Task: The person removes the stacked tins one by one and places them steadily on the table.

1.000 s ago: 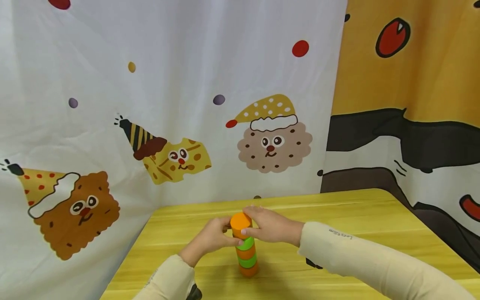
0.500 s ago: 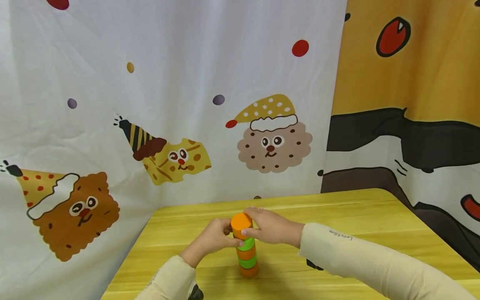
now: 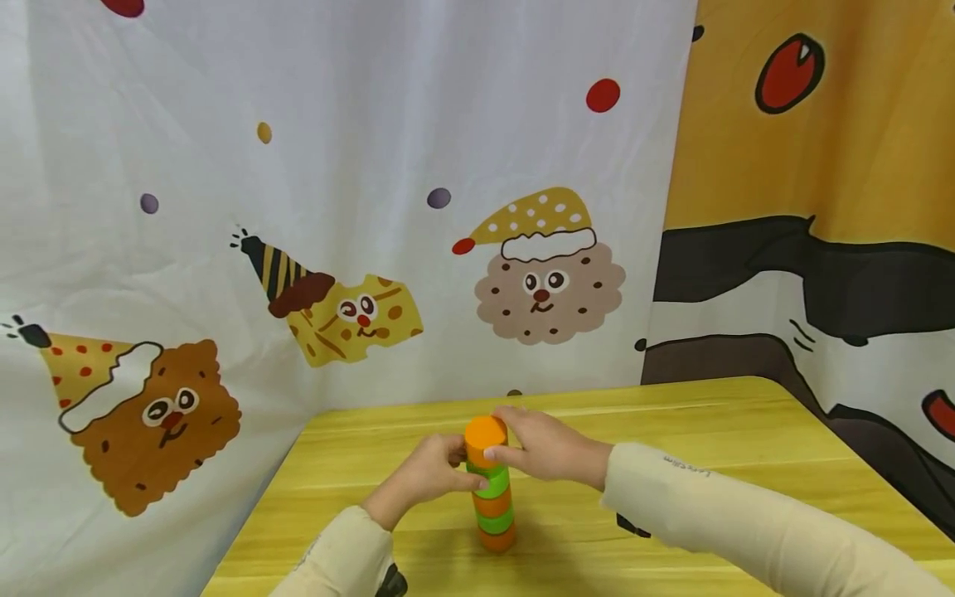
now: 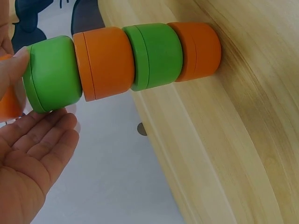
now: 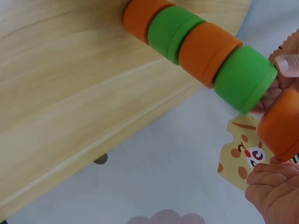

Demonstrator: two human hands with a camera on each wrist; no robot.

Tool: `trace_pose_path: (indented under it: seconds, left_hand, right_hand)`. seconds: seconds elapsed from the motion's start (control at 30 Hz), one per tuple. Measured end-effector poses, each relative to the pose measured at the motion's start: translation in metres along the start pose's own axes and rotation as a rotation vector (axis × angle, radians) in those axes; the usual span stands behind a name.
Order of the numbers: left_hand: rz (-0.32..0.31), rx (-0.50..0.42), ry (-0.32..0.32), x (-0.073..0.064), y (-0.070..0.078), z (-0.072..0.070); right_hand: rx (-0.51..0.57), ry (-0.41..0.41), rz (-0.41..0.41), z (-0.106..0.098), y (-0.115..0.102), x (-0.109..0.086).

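A stack of small round jars with seam lines, orange and green by turns, stands on the wooden table. My right hand grips the top orange jar between thumb and fingers. In the right wrist view a narrow gap shows between that jar and the green jar under it. My left hand holds this upper green jar, its thumb on the near side and fingers behind. Below come an orange jar, another green jar and the bottom orange jar, which rests on the table.
The yellow wood-grain table reaches back to a white curtain printed with cartoon biscuits and cheese. A second printed curtain hangs on the right. A dark object shows beneath my right sleeve.
My right hand has raised the top orange jar slightly, and more of the green jar below shows. The left hand has stayed at the green jar. The head view has shifted a little.
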State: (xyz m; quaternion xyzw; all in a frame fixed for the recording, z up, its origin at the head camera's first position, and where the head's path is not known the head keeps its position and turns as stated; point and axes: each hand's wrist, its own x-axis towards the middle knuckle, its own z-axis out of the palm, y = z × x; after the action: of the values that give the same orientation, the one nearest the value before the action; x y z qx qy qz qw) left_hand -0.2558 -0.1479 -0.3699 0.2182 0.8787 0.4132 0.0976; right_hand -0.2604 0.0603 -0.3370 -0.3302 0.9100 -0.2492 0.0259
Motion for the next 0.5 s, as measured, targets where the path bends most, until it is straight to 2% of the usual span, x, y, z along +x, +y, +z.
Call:
trace_pose_path:
  seconds: [0.13, 0.27, 0.5]
  left_hand:
    - [0.008, 0.001, -0.005, 0.001, 0.0, 0.0]
    - [0.016, -0.044, -0.018, 0.0, -0.001, 0.001]
    - [0.027, -0.082, -0.017, -0.001, -0.002, 0.002]
  right_hand:
    - [0.003, 0.042, 0.0, -0.006, 0.002, -0.003]
    - [0.023, 0.072, -0.003, -0.009, 0.009, -0.008]
    - [0.059, 0.116, 0.036, -0.011, 0.023, -0.018]
